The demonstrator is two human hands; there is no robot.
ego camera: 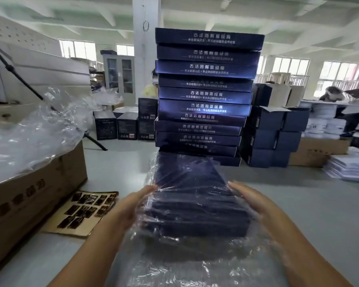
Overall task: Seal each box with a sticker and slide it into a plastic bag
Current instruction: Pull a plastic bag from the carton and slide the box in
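your left hand (133, 206) and right hand (255, 204) lie flat against the two sides of a low pile of dark blue boxes (195, 212) on the grey worktop (311, 214). the fingers are straight, pressing inward rather than curling round anything. clear plastic wrap (195, 266) covers the pile and spreads loose and crinkled toward you, partly over your right hand. the pile is blurred, so you cannot count its boxes.

just behind it, touching its far end, stands a tall stack of unwrapped boxes (205, 96) of the same dark blue, white lettering on their edges, slightly uneven.

to your left an open cardboard carton (39, 193) is heaped with loose clear plastic bags (29, 137) that spill above its rim. beside the carton's near corner a brown sticker sheet (85, 210) lies flat on the worktop, dark stickers on it in rows.

to the right of the tall stack, more blue cartons (278, 131) are piled up.
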